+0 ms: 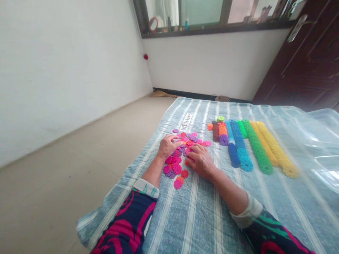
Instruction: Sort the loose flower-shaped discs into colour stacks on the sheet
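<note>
Both bare hands down in the pile of loose discs, mostly pink, red and purple, a few orange, scattered on the striped cloth. Left hand at the pile's left edge, thumb and fingers bent in over the discs; grip partly curled, can't tell if a disc is pinched. Right hand on the pile's right side, fingers curled down onto discs; fingertips partly hidden, so can't tell whether that grip has anything. A few discs lie at the near end, between the forearms. Right of the pile, discs lined up in rows: brown row, orange row with purple at its near end, blue rows, green row, yellow rows. Lime disc at the far end of the brown and orange ones. Clear plastic container farther right. Door behind, right.
</note>
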A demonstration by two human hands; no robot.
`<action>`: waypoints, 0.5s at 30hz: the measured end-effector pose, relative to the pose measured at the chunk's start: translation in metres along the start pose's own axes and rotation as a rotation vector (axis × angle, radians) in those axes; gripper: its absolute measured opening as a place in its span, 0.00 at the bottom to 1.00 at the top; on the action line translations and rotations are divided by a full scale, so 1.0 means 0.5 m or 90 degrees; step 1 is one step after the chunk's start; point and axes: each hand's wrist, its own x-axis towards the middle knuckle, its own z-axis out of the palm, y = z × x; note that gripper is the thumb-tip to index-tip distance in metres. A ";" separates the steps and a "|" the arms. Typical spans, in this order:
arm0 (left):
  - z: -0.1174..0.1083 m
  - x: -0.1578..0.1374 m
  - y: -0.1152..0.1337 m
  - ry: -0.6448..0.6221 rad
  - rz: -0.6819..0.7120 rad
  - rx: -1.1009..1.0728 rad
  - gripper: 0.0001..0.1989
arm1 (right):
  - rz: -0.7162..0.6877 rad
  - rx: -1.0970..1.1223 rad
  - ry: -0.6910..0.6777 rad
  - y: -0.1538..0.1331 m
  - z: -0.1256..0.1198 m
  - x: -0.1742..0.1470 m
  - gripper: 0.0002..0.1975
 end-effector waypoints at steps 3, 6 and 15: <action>0.007 0.002 0.008 -0.037 0.056 0.101 0.11 | -0.023 0.016 -0.011 0.000 -0.002 0.001 0.07; 0.013 0.004 0.013 -0.052 0.062 0.168 0.09 | -0.044 0.032 -0.039 -0.001 -0.007 0.002 0.08; 0.015 0.007 0.010 -0.063 0.062 0.191 0.07 | -0.056 0.059 -0.072 -0.001 -0.020 0.011 0.07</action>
